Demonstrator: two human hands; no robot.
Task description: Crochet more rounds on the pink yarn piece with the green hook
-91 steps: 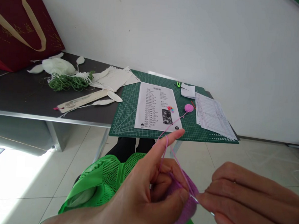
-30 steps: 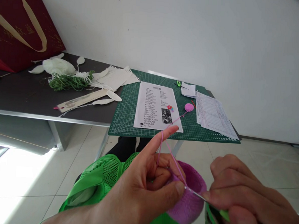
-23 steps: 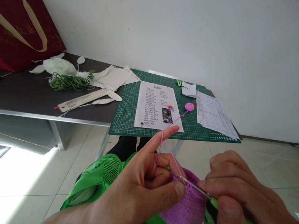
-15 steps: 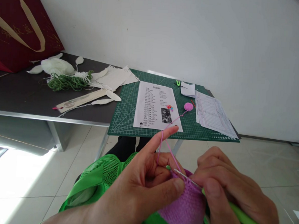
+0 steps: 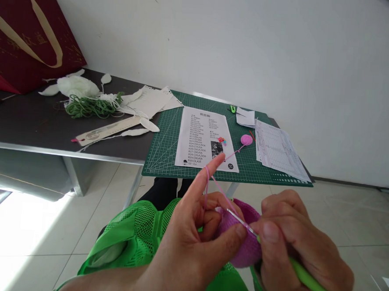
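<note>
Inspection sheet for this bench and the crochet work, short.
Surface: dark grey table with a green gridded cutting mat.
Job's things: pink crocheted cup-shaped piece, green-handled crochet hook, pink yarn strand running to a pink yarn ball, printed pattern sheet.
Clutter: tangled green yarn, pale ruler.
Hands: left hand holds the piece, yarn over its raised index finger; right hand grips the hook.
Cables: nothing seen.
Surroundings: dark red gift bag, white wall, tiled floor.
</note>
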